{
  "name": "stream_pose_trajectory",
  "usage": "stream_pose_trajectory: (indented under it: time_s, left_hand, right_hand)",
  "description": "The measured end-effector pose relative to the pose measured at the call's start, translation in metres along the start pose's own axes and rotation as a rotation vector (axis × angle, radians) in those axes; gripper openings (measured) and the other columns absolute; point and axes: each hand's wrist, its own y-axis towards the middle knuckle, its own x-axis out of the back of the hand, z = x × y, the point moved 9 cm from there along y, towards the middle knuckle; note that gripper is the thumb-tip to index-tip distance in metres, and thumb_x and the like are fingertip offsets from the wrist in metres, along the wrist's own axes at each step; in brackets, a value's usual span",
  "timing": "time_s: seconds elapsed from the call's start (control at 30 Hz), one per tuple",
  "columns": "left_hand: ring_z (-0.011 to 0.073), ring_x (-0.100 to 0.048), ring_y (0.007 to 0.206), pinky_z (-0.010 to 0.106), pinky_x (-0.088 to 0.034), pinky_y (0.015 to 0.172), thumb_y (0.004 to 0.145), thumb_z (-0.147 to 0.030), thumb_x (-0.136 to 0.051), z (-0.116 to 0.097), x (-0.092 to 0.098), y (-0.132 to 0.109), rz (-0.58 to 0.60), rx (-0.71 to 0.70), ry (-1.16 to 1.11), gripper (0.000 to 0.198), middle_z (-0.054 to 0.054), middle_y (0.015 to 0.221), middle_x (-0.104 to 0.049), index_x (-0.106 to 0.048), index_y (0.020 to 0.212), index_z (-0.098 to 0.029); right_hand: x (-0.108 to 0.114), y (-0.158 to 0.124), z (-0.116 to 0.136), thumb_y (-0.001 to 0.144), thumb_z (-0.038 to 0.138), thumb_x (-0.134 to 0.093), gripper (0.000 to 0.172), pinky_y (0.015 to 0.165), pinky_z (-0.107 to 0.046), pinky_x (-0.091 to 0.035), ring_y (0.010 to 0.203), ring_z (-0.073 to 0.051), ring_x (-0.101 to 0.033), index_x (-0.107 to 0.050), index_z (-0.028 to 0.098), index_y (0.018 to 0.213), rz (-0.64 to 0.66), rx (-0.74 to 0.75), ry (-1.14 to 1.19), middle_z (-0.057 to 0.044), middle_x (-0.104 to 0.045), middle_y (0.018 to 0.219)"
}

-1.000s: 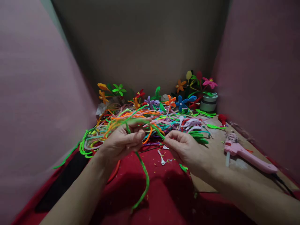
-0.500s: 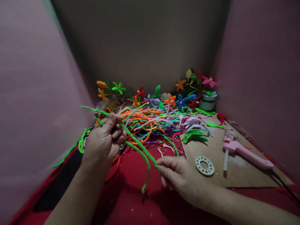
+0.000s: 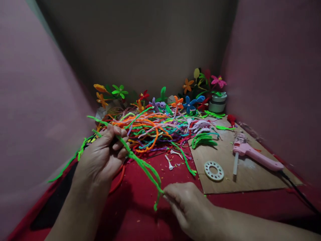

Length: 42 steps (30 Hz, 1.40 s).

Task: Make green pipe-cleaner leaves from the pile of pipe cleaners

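Green stems (image 3: 132, 155), partly out of sight (inside left hand (image 3: 102, 153))

One pink hot-glue gun (image 3: 260, 159), black cord (image 3: 298, 192) attached, lying on a brown cardboard sheet (image 3: 225, 185) at right; one pale perforated ring (image 3: 213, 178) near the sheet's left edge. Along the rear, fuzzy-petalled artificial flowers (image 3: 190, 104) in pink, orange, blue, purple and green, with one pale lidded jar (image 3: 217, 103) at the right end. Red table covering (image 3: 180, 175) below, pink side panels (image 3: 30, 83) flanking, grey back wall (image 3: 150, 43) behind.
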Motion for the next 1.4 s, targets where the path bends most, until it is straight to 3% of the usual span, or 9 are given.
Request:
stream_pose_trajectory:
  time_s: [0.13, 0.23, 0.33, 0.5, 0.6, 0.73, 0.97, 1.17, 1.4]
  left_hand:
    - [0.0019, -0.031, 0.039, 0.011, -0.028, 0.031, 0.087, -0.019, -0.041, -0.009, -0.007, -0.006, 0.024, -0.053, 0.015, 0.026, -0.001, 0.061, -0.045, -0.051, 0.063, -0.014]
    - [0.0011, -0.030, 0.039, 0.010, -0.030, 0.033, 0.087, -0.018, -0.041, -0.008, -0.016, -0.010, 0.068, -0.054, -0.010, 0.028, -0.003, 0.058, -0.039, -0.050, 0.062, -0.013]
    - [0.0013, -0.030, 0.041, 0.010, -0.032, 0.033, 0.087, -0.020, -0.043, -0.002, -0.019, -0.014, 0.067, -0.060, 0.005, 0.027, -0.002, 0.061, -0.042, -0.053, 0.063, -0.012]
    - [0.0028, -0.039, 0.048, 0.011, -0.038, 0.038, 0.082, -0.022, -0.053, 0.004, -0.015, -0.027, 0.010, -0.136, 0.103, 0.017, 0.000, 0.070, -0.051, -0.060, 0.070, -0.013]
    - [0.0019, -0.041, 0.049, 0.009, -0.040, 0.041, 0.081, -0.022, -0.056, 0.002, -0.014, -0.031, -0.011, -0.179, 0.125, 0.013, -0.001, 0.071, -0.052, -0.061, 0.073, -0.012]
    - [0.0021, -0.037, 0.043, 0.011, -0.036, 0.035, 0.087, -0.022, -0.044, -0.005, -0.006, -0.024, -0.034, -0.159, 0.054, 0.022, 0.000, 0.069, -0.053, -0.057, 0.070, -0.013]
    - [0.0051, -0.035, 0.039, 0.013, -0.036, 0.035, 0.089, -0.019, -0.037, -0.010, 0.020, -0.011, -0.122, -0.079, -0.077, 0.024, -0.006, 0.048, -0.033, -0.051, 0.070, -0.016]
    - [0.0028, -0.030, 0.035, 0.013, -0.032, 0.032, 0.088, -0.018, -0.040, 0.001, 0.033, -0.007, -0.104, -0.062, -0.111, 0.020, -0.006, 0.052, -0.039, -0.050, 0.072, -0.014]
    - [0.0011, -0.030, 0.033, 0.013, -0.028, 0.030, 0.080, -0.003, -0.045, 0.029, 0.076, 0.005, -0.266, 0.001, -0.078, 0.013, -0.003, 0.057, -0.050, -0.055, 0.077, -0.010]
  right_hand:
    - [0.021, 0.001, -0.004, 0.082, 0.023, -0.047, 0.022, 0.074, -0.033, -0.045, 0.084, -0.019, -0.056, -0.056, 0.013, 0.099, -0.120, -0.066, 0.003, -0.010, -0.061, 0.092]
    - [0.032, 0.003, 0.008, 0.075, 0.036, -0.059, 0.062, 0.097, -0.045, -0.033, 0.116, -0.028, -0.042, -0.038, 0.008, 0.126, -0.206, -0.033, 0.106, -0.020, -0.047, 0.125]
    - [0.018, 0.011, 0.012, 0.071, 0.045, -0.063, 0.085, 0.103, -0.046, -0.024, 0.129, -0.029, -0.027, -0.022, 0.012, 0.138, -0.060, -0.147, 0.377, -0.018, -0.031, 0.140]
    - [-0.015, 0.030, 0.021, 0.073, 0.039, -0.061, 0.053, 0.076, -0.031, -0.046, 0.083, -0.015, -0.061, -0.046, 0.018, 0.119, 0.119, -0.339, 1.173, -0.008, -0.062, 0.102]
    - [-0.038, 0.032, 0.024, 0.073, 0.036, -0.059, 0.034, 0.043, -0.018, -0.035, 0.041, -0.007, -0.049, -0.056, 0.013, 0.098, 0.236, -0.407, 1.444, 0.002, -0.057, 0.057]
    - [-0.048, 0.022, 0.015, 0.078, 0.036, -0.056, 0.025, 0.037, -0.017, -0.020, 0.033, -0.002, -0.026, -0.059, 0.013, 0.088, 0.229, -0.482, 1.495, 0.009, -0.040, 0.044]
    - [-0.029, 0.013, -0.007, 0.084, 0.028, -0.045, 0.022, 0.042, -0.019, -0.020, 0.041, -0.004, -0.026, -0.060, 0.013, 0.085, 0.166, -0.512, 1.004, 0.008, -0.033, 0.048]
    - [0.009, 0.017, -0.007, 0.084, 0.026, -0.042, 0.023, 0.048, -0.023, -0.020, 0.049, -0.007, -0.032, -0.051, 0.017, 0.066, 0.178, -0.279, 0.135, 0.004, -0.040, 0.053]
    - [0.041, 0.034, -0.015, 0.069, 0.008, -0.046, 0.020, 0.048, -0.027, -0.019, 0.057, -0.016, -0.055, -0.057, 0.018, 0.081, 0.244, -0.238, -0.573, -0.006, -0.064, 0.070]
